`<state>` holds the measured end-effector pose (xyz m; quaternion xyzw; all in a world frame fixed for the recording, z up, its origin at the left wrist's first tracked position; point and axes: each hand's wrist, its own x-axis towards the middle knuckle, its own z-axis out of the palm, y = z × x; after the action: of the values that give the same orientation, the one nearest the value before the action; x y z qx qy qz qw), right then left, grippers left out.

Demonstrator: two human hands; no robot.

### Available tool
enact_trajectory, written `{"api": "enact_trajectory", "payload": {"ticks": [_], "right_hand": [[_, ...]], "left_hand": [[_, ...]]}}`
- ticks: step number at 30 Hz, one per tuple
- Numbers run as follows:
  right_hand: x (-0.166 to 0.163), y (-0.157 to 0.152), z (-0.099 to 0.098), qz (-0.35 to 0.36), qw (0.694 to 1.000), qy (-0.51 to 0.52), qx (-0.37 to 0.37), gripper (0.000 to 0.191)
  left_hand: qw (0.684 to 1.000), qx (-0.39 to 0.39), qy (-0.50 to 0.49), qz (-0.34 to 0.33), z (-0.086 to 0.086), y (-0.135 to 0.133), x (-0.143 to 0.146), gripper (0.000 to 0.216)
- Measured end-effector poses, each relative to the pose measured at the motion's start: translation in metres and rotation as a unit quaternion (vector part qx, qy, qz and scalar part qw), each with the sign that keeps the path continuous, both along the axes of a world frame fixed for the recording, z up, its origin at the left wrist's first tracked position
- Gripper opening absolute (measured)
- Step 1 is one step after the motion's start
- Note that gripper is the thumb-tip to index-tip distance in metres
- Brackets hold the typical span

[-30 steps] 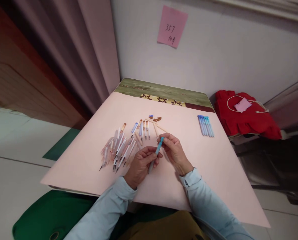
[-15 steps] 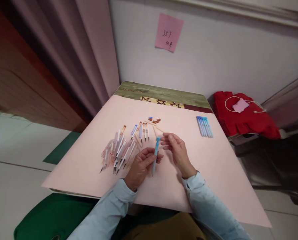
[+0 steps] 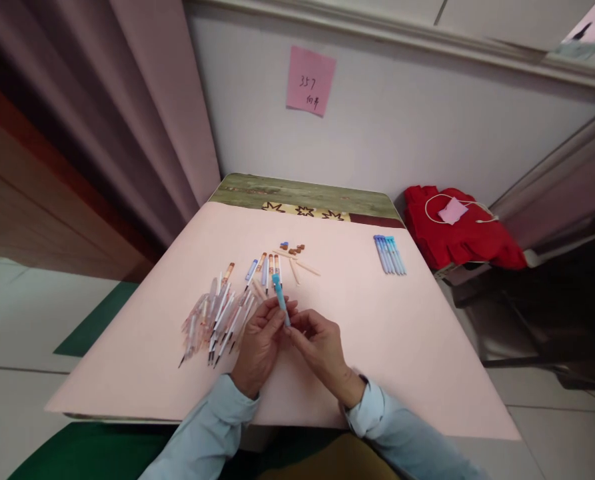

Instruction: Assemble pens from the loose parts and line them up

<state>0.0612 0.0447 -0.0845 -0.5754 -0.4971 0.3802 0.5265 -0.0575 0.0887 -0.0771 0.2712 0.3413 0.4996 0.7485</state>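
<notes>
A light-blue pen (image 3: 280, 297) with a brighter blue top is held up over the table, its top pointing away from me. My left hand (image 3: 263, 337) grips its barrel between thumb and fingers. My right hand (image 3: 320, 343) pinches the lower end of the same pen, so the tip is hidden behind the fingers. Just left of my hands lies a heap of pen parts (image 3: 217, 320), with white refills and pale clear barrels. Beyond the pen are several barrels with brown or blue ends (image 3: 270, 265).
Small brown and blue pieces (image 3: 293, 249) and thin beige sticks (image 3: 307, 268) lie farther back on the pink-covered table (image 3: 402, 353). A row of blue pens (image 3: 390, 255) sits at the right. Red cloth (image 3: 462, 233) with a cable lies beyond the table's right edge.
My right hand has come down from beside the pen's top to its lower end. The pen now leans the other way, its top to the left. The camera view has shifted slightly.
</notes>
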Motion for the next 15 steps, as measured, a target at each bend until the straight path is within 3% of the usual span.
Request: {"api": "enact_trajectory", "payload": {"ticks": [5, 8, 12, 15], "right_hand": [[0.006, -0.001, 0.005, -0.024, 1.000, -0.012, 0.014, 0.011], [0.028, 0.000, 0.010, -0.076, 0.997, -0.020, 0.021, 0.009], [0.098, 0.005, 0.012, -0.193, 0.979, -0.054, 0.042, 0.017], [0.170, 0.009, 0.010, -0.259, 0.959, -0.118, 0.005, 0.032]], "left_hand": [[0.996, 0.069, 0.042, -0.025, 0.002, -0.002, -0.001, 0.038], [0.988, 0.117, 0.088, -0.041, 0.005, -0.005, -0.004, 0.036], [0.975, 0.148, 0.148, -0.078, 0.007, -0.007, -0.007, 0.023], [0.970, 0.145, 0.175, -0.088, 0.006, -0.006, -0.008, 0.017]]}}
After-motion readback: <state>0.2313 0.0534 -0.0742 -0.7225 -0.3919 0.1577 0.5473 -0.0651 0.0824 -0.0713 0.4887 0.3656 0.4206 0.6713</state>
